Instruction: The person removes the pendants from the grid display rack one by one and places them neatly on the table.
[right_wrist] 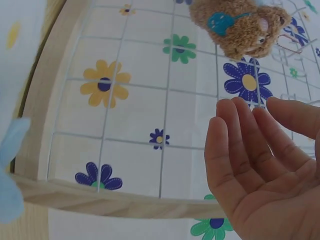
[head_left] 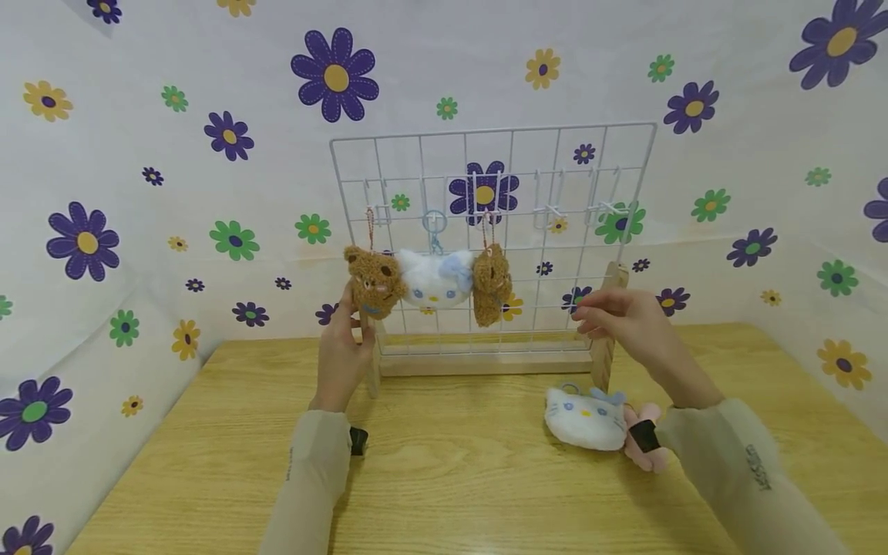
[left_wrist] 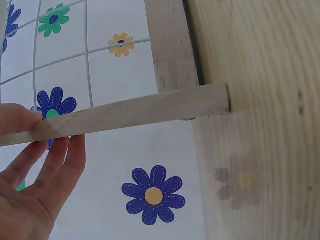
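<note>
Currently my left grip (head_left: 343, 351) is clamped on a wooden post (left_wrist: 125, 106) of the wire rack (head_left: 486, 132), thumb on one side, fingers on the other; just beside its fingertips hangs a brown bear (head_left: 378, 285), then, farther right, a white cat plush (head_left: 435, 281) and a second bear (head_left: 491, 287); my right grip (head_left: 634, 327) hovers unclamped near the opposite post (head_left: 603, 361), fingers relaxed; below it, another cat plush (head_left: 586, 422) and a pink plush (head_left: 648, 460) lie on the counter (head_left: 208, 462).

2 brown bears (head_left: 377, 287), 2 white cat plushes (head_left: 433, 289), blue bows (head_left: 456, 272); half-hidden toy (head_left: 649, 460), seemingly pink.
</note>
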